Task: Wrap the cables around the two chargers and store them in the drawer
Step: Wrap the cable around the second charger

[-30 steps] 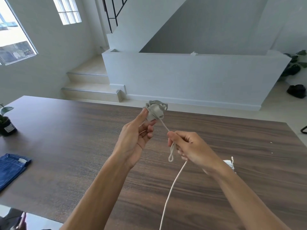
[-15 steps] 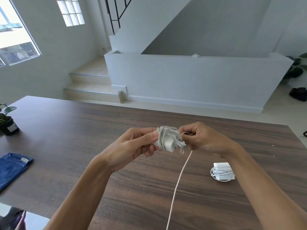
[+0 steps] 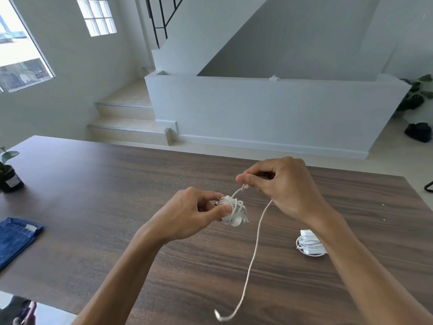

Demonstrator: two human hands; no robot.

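Charger (image 3: 232,213), white, partly wound with its cable (image 3: 254,249): held above the middle of the wooden table (image 3: 93,195), pinched between thumb and fingers of the left hand (image 3: 187,216). Right hand (image 3: 281,184), closed, pinches the cable just above the charger; the loose length hangs down toward the near edge, plug end free. Second charger (image 3: 310,242), white, cable already coiled around it: lies on the table toward the right edge, beside the right forearm. Folded blue cloth (image 3: 16,238) and potted plant (image 3: 8,177): at the left edge.
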